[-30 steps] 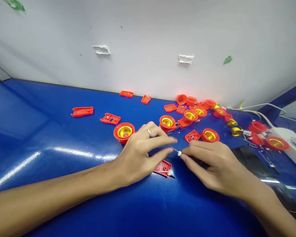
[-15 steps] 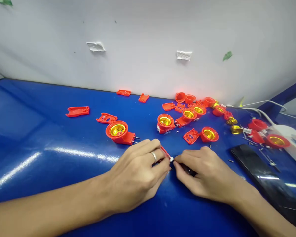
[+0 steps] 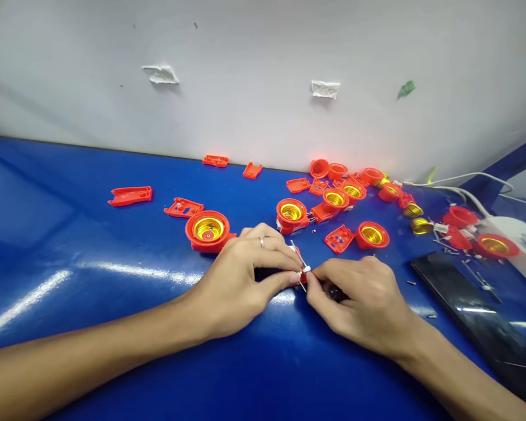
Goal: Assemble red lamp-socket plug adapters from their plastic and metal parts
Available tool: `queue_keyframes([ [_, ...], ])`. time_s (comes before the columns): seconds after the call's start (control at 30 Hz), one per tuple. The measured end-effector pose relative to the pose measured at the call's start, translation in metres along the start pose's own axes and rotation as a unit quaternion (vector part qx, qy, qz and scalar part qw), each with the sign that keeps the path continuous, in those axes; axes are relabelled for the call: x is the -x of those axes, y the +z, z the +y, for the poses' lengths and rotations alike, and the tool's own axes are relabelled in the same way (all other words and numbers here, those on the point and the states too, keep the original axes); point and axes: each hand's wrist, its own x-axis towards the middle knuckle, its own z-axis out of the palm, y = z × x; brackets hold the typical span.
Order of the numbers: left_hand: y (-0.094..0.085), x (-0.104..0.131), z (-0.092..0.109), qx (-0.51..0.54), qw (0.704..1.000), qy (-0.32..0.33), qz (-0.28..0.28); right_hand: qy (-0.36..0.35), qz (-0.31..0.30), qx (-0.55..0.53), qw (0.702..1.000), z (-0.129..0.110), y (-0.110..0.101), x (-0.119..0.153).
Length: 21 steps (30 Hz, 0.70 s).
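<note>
My left hand (image 3: 256,275), with a ring on one finger, has its thumb and fingertips closed at a small red plastic part (image 3: 304,279), mostly hidden by the fingers. Thin metal strips stick out there, beside a small white piece (image 3: 307,269). My right hand (image 3: 355,292) pinches at this white piece from the other side. A dark, shiny thing (image 3: 335,292) shows within the curl of my right fingers; its kind is unclear. Left of my hands stands a red lamp holder (image 3: 208,231) with a gold threaded socket, its side partly behind my left fingers.
More red lamp holders (image 3: 291,216) and red covers (image 3: 130,196) lie across the blue table (image 3: 263,380). Loose gold threaded sleeves (image 3: 421,226) are at right. A black flat slab (image 3: 469,316) lies right of my right hand. White cables (image 3: 460,190) run along the back right.
My left hand has turned and shifted its fingers, so the metal strips and red part show more. My right hand stays near the white piece. The whole view has shifted slightly.
</note>
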Motion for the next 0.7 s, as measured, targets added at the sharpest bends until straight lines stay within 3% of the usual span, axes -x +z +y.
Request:
queue_keyframes([
  [0.37, 0.0006, -0.0023, 0.0008, 0.06, 0.998, -0.023, 0.004, 0.016, 0.008, -0.019, 1.0, -0.0034, -0.0033, -0.003],
  [0.7, -0.0005, -0.001, 0.0003, 0.04, 0.999, -0.02, -0.016, 0.024, -0.001, -0.035, 0.999, -0.0039, -0.0031, -0.0038],
])
